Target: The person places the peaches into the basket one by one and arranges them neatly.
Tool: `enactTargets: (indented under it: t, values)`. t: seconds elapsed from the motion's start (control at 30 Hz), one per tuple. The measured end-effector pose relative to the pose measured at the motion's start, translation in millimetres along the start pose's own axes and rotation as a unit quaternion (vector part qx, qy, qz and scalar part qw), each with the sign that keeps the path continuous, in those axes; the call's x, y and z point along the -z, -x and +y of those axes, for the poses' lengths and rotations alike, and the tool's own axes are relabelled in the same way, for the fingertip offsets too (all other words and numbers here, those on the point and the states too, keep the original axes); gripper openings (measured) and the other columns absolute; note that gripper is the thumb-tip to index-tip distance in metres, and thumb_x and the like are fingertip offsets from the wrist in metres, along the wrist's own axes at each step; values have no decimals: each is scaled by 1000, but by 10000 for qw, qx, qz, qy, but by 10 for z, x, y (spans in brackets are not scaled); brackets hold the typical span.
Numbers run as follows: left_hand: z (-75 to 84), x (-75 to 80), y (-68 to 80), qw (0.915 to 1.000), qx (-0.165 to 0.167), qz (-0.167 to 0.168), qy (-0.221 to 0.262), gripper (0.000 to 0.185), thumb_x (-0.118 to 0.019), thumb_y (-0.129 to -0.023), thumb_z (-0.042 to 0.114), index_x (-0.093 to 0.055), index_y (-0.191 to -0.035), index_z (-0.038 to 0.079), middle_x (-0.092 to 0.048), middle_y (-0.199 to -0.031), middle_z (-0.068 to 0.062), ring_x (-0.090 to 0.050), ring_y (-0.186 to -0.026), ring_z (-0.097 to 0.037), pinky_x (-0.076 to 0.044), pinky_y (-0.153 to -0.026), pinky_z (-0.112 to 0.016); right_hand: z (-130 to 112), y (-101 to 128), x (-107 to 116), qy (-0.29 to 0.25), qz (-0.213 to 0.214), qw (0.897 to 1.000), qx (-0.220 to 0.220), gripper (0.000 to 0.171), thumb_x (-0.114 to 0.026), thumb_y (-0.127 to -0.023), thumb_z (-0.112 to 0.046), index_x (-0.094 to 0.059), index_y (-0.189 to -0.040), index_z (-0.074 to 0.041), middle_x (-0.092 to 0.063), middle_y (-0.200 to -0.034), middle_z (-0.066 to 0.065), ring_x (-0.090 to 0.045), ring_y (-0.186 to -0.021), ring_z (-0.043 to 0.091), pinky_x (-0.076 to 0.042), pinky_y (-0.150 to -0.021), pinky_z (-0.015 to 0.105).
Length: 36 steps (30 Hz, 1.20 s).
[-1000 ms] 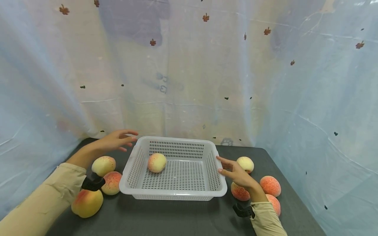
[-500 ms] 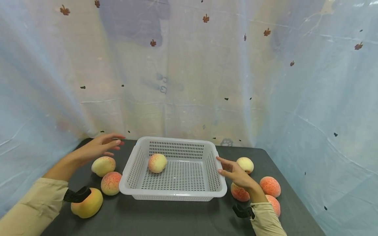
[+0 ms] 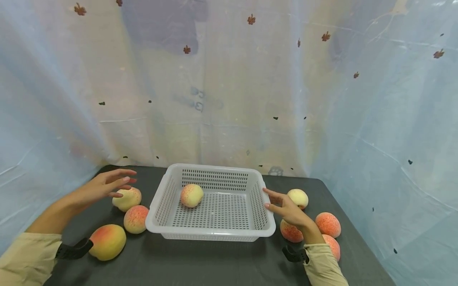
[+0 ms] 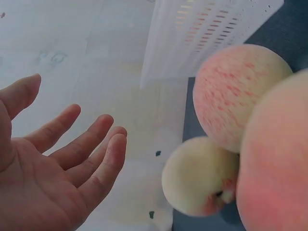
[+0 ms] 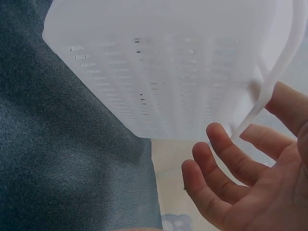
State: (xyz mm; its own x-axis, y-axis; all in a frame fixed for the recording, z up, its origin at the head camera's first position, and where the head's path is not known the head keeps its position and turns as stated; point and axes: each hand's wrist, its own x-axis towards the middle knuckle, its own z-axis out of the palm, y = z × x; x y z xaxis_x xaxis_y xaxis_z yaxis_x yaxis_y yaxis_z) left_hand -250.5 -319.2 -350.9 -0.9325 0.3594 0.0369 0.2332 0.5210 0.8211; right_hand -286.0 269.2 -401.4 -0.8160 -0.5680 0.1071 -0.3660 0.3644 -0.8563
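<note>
Careful: your left hand point(image 3: 103, 186), fingers spread and empty, hovers over the pale peach point(image 3: 127, 198) at frame left; a loose grab could roll it. Your right hand point(image 3: 288, 210), relaxed and empty, steadies the basket point(image 3: 211, 232).

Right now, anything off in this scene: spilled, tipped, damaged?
Nothing stands out. The white basket sits level on the table with one peach inside; the other peaches lie loose on either side. Both hands, left hand and right hand, are open and empty.

Head overview; close wrist views, basket point(image 3: 211, 234) shared
</note>
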Motion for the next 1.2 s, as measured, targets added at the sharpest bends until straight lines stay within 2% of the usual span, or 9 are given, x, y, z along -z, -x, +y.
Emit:
enactTargets:
  t: [0.1,0.2,0.27,0.5,0.67,0.9,1.03,1.2]
  values:
    - [-80,29,89,9999,111,-16,19,50,-40,-111,30,-35,-154,5,-56,-146,-6,-57,-112,14,-58,-88,-34,3,2,-3,5,8,10000,-17,68,-58,-104,-17,-24,-158,4,-47,-150,31,-50,-135,50,-48,-107,58]
    - [-167,56,190,9999,151,-36,52,47,-40,-111,28,-36,-154,8,-56,-134,22,-57,-114,12,-58,-87,-29,6,9,-8,-34,-13,10000,-12,68,-58,-104,-17,-24,-158,5,-47,-150,32,-49,-135,50,-48,-107,58]
    - [-223,75,252,9998,169,-80,87,46,-39,-111,27,-36,-154,8,-54,-129,30,-57,-114,12,-58,-86,-27,8,13,-8,-42,-11,10000,-4,68,-58,-104,-17,-24,-158,5,-47,-150,32,-49,-135,51,-49,-107,58]
    - [-373,121,418,9983,342,-400,254,46,-35,-112,25,-32,-157,13,-57,-133,26,-60,-115,8,-58,-88,-26,6,11,2,-44,5,10000,12,67,-57,-104,-16,-23,-158,4,-46,-150,31,-49,-135,50,-49,-108,57]
    - [-474,147,484,9952,501,-735,416,50,-32,-113,25,-24,-160,11,-57,-134,27,-58,-116,12,-56,-89,-25,-7,6,13,-78,-9,10000,38,67,-57,-104,-16,-22,-159,4,-43,-153,31,-47,-137,50,-49,-108,55]
    - [-629,163,508,9853,719,-1352,761,54,-29,-113,26,-15,-163,11,-50,-135,36,-54,-118,16,-54,-90,-25,-10,-8,51,-128,9,9999,34,68,-58,-104,-16,-22,-159,4,-43,-153,30,-47,-137,50,-48,-109,57]
    - [-701,144,579,9796,737,-1654,876,54,-29,-113,23,-13,-163,10,-49,-136,39,-52,-121,17,-53,-91,-23,-2,-8,55,-129,34,9999,-4,68,-58,-104,-17,-24,-159,3,-45,-152,30,-48,-137,49,-47,-109,58]
    - [-820,110,683,9699,697,-1959,1266,54,-30,-112,16,-13,-164,13,-48,-143,36,-48,-124,18,-52,-91,-20,-2,-18,41,-130,35,9999,-26,67,-58,-104,-17,-25,-159,3,-47,-151,30,-49,-136,48,-48,-108,57]
